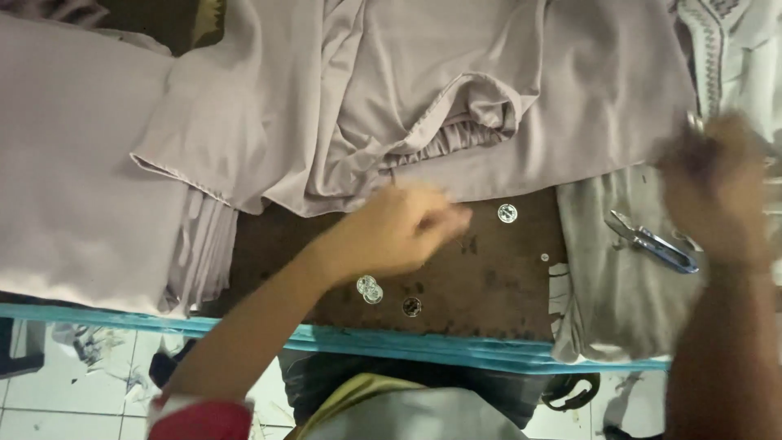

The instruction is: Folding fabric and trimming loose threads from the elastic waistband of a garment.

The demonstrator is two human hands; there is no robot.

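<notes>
Left hand [407,228], fingers curled, grip unclear, nearest round button [507,213] just rightward; right hand [717,183] blurred, unreadable, well apart beside clippers [652,241].

No packages, labels, signs or screens show anywhere in this view.
</notes>
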